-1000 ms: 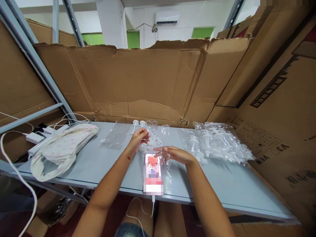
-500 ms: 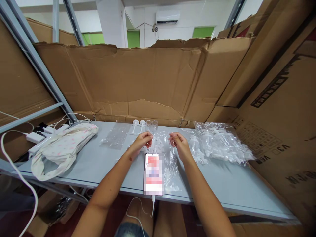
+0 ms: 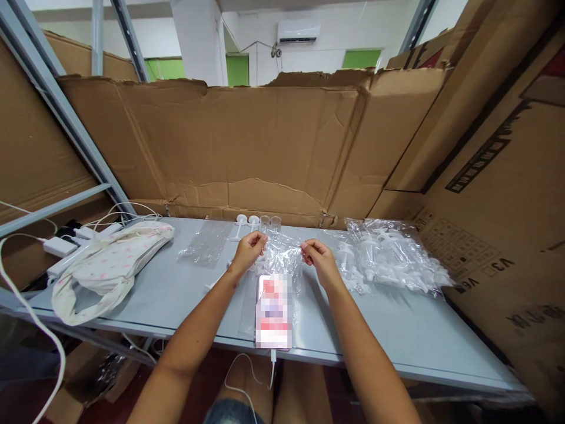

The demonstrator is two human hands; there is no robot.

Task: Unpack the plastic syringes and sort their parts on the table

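Observation:
A clear plastic bag [image 3: 283,250] is stretched between my two hands over the middle of the table. My left hand [image 3: 250,250] pinches its left upper edge, and my right hand [image 3: 316,256] pinches the right one. Below it, partly seen through the film, lies a phone [image 3: 272,312] with a lit, blurred screen. Small white parts [image 3: 257,266] sit behind the bag near my left hand. Two white plunger-like pieces [image 3: 241,221] and two clear ribbed cylinders [image 3: 270,223] stand just beyond my hands.
At right lies a large clear bag of white plastic parts [image 3: 392,259]. Another flat clear bag [image 3: 206,244] is at left, beside a white fabric bag [image 3: 115,265] and power strips [image 3: 62,246] with cables. A cardboard wall [image 3: 247,135] closes the back; a charging cable [image 3: 272,365] hangs off the front edge.
The clear bag has come up from the table, to the right of the phone, and is now spread between both hands above the phone. My hands have hardly shifted.

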